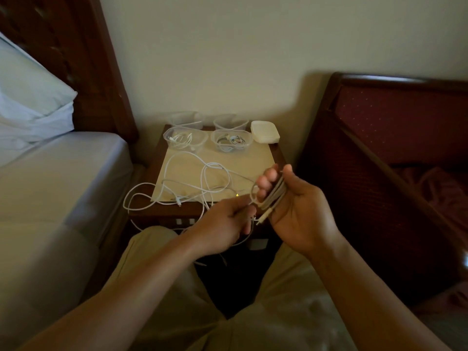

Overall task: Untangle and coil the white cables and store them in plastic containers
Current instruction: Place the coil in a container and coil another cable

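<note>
Both hands hold one cable: right hand (291,206) grips its coil (272,196), long axis slanting far-right; left hand (228,219) pinches the loose end.

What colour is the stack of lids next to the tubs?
Creamy white. The stack of lids shows in the head view, at the nightstand's back right.

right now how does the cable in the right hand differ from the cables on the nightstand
The cable bundle is wound into tight parallel loops, gripped by the right hand; the loose cables sprawl in wide tangled loops on the nightstand. The bundle is held in the air; the loose ones spill over the front edge. Both are thin and pale, and neither is in a container yet.
</note>
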Motion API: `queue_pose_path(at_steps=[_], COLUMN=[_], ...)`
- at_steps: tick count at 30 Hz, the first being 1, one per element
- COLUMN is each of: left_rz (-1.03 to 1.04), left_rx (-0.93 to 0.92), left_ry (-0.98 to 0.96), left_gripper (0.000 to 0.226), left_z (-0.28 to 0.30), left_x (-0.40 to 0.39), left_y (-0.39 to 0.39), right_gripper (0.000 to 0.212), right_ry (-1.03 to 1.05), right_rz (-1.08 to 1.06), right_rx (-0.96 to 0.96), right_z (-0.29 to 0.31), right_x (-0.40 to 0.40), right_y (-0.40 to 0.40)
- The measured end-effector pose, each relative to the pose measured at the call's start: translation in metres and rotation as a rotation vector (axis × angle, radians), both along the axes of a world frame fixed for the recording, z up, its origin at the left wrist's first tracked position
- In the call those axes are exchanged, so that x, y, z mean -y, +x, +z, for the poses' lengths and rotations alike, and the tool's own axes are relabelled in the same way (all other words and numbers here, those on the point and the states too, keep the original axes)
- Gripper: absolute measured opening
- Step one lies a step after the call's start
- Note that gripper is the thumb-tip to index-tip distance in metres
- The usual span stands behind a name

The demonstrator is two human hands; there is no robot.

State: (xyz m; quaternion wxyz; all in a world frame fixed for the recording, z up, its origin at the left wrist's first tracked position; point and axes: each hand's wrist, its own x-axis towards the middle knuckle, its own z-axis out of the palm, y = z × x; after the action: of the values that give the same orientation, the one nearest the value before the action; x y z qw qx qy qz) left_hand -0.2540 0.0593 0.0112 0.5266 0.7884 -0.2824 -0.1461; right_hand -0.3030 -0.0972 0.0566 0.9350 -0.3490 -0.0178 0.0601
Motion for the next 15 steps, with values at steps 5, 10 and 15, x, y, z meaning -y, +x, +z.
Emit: queue_pose_path(at_steps=[5,10,15], left_rz=[-0.098,-0.180,-0.124], left_rx=[0.027,0.235,0.307], left_ry=[0.196,0.438,0.426], left_gripper=[0.026,0.013,0.014], left_z=[0.003,0.026,0.036], left_x=[0.002,-0.001,-0.017], left_y=[-0.011,-0.006,0.014], right_gripper=[0.029,0.016,0.035], right_ry=[-0.613,-1.776,-1.884], right_rz=[-0.362,-0.436,0.069], right_rx=[0.083,0.260,0.023], right_z=[-0.015,-0.034,-0.022], right_x=[-0.006,-0.003,0.011], right_y=[0.006,0.004,0.002])
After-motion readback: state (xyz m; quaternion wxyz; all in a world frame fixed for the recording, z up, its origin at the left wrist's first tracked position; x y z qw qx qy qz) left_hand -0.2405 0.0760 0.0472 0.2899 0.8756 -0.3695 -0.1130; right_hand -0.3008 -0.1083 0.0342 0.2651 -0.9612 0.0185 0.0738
